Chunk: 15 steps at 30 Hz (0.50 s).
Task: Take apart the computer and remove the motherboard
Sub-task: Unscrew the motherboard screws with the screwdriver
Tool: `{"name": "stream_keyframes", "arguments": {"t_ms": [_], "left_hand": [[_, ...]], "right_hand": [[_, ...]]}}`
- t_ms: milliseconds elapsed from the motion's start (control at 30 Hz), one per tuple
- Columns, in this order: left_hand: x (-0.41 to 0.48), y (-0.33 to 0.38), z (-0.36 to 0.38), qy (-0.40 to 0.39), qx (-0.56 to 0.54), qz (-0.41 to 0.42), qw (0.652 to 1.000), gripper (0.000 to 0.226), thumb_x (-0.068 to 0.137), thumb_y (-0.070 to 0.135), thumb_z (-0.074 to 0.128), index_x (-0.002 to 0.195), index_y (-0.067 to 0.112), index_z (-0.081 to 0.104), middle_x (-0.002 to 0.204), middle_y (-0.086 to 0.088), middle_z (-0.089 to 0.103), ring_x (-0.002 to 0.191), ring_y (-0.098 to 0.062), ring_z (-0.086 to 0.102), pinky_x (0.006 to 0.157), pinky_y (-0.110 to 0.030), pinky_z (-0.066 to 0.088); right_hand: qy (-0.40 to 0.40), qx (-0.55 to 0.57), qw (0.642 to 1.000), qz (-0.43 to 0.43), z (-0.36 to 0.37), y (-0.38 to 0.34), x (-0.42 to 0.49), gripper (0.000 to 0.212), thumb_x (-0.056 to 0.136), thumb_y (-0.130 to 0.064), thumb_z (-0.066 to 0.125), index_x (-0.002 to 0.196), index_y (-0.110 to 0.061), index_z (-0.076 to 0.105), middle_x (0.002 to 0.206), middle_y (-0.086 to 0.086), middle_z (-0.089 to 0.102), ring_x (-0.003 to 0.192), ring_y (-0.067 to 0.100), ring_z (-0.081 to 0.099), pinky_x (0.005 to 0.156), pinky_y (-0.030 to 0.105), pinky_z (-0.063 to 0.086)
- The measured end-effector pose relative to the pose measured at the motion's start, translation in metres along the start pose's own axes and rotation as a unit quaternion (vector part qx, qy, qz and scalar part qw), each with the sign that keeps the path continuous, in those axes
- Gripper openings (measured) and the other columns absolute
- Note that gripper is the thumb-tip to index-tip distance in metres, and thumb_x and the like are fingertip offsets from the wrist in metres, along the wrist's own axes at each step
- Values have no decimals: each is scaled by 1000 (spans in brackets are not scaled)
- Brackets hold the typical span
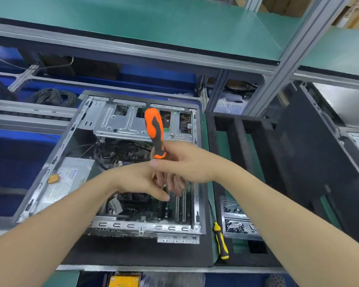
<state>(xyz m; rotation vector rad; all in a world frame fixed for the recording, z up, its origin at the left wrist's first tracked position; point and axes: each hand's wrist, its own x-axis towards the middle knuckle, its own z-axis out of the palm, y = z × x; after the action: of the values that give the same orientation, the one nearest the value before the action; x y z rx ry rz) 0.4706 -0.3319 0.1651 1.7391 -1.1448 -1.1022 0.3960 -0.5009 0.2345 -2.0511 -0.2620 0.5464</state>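
The open computer case [104, 162] lies flat on the bench, with the motherboard [153, 210] still in its near-right corner, right under both hands. The right hand [184, 162] is wrapped around the orange screwdriver [154, 133], standing nearly upright, tip hidden. The left hand [141, 179] pinches near the shaft; cables crowd behind. Yellow screwdriver [221, 241] and screw tray [236, 220] sit just right.

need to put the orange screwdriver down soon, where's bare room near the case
Free: the black mat in front of the computer case, left of the yellow screwdriver, and the green strip along the case's right wall. Crowded: inside the case, and the screw tray further right.
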Motion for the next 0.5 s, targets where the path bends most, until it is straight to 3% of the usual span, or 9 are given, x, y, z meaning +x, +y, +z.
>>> {"name": "stream_keyframes", "arguments": {"t_ms": [67, 133, 233, 433, 500], "left_hand": [[3, -10, 0, -20, 16, -41, 999, 27, 85, 19, 80, 111, 26, 76, 107, 7, 76, 100, -27, 67, 97, -48, 52], [7, -20, 0, -35, 36, -63, 997, 23, 86, 16, 81, 106, 28, 77, 105, 16, 75, 101, -9, 67, 96, -31, 51], [14, -28, -5, -25, 58, -77, 995, 25, 85, 13, 82, 100, 32, 76, 96, 29, 73, 94, 12, 62, 84, -4, 39], [17, -34, -8, -18, 64, -82, 994, 21, 85, 17, 82, 99, 33, 80, 100, 33, 71, 104, 8, 60, 95, -13, 43], [18, -34, -9, -23, 82, -87, 993, 20, 86, 21, 81, 102, 34, 81, 86, 39, 65, 87, 8, 59, 78, -11, 44]], "right_hand": [[10, -12, 1000, -12, 3, 11, 14, 21, 108, -37, 50, 110, -16, 48, 82, 9, 73, 57, 34, 72, 46, 38, 54], [18, -18, 999, -23, 4, 20, 27, 19, 108, -38, 50, 110, -19, 47, 79, 9, 72, 54, 30, 71, 43, 36, 53], [21, -8, 999, -40, 5, 32, 41, 22, 108, -38, 50, 113, -16, 46, 73, 8, 72, 48, 25, 68, 44, 31, 52], [19, 43, 997, -54, 5, 41, 46, 7, 110, -29, 47, 108, -23, 43, 70, 7, 70, 44, 31, 64, 41, 40, 52], [33, 45, 997, -53, 4, 41, 46, 8, 109, -29, 48, 105, -24, 43, 69, 7, 69, 45, 30, 63, 42, 40, 51]]}}
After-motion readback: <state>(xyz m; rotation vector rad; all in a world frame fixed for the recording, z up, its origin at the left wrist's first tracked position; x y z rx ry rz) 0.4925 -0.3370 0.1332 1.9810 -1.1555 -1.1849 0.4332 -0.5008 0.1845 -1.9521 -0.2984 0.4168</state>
